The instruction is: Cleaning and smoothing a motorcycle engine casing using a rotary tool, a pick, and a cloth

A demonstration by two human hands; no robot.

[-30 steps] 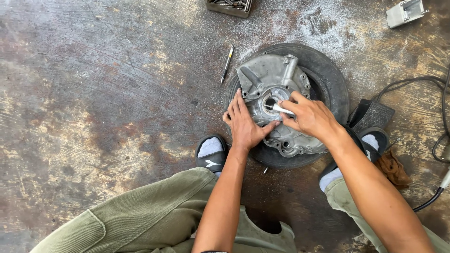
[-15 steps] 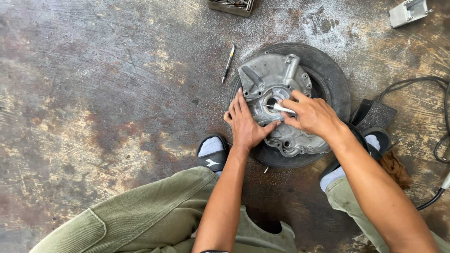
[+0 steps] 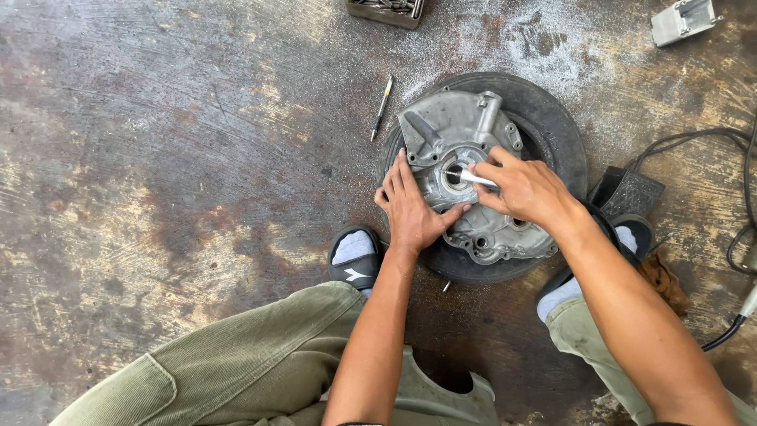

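A grey cast metal engine cover [image 3: 457, 130] lies on a black rubber tyre [image 3: 552, 118] on the concrete floor. My left hand [image 3: 410, 209] presses flat on the cover's left edge, fingers spread. My right hand [image 3: 524, 189] pinches a thin white rod-like tool [image 3: 471, 177], whose tip points into the round bearing hole [image 3: 455, 175] at the cover's middle.
A slim screwdriver [image 3: 382, 106] lies on the floor left of the tyre. A metal tray of parts [image 3: 386, 9] sits at the top edge, a grey box [image 3: 684, 20] at top right. Black cables [image 3: 733, 237] and a black pedal-like block [image 3: 627, 193] lie at right. My legs and sandals fill the bottom.
Almost nothing differs; my right hand and the tool have shifted only slightly over the hole. The left hand stays pressed on the cover.
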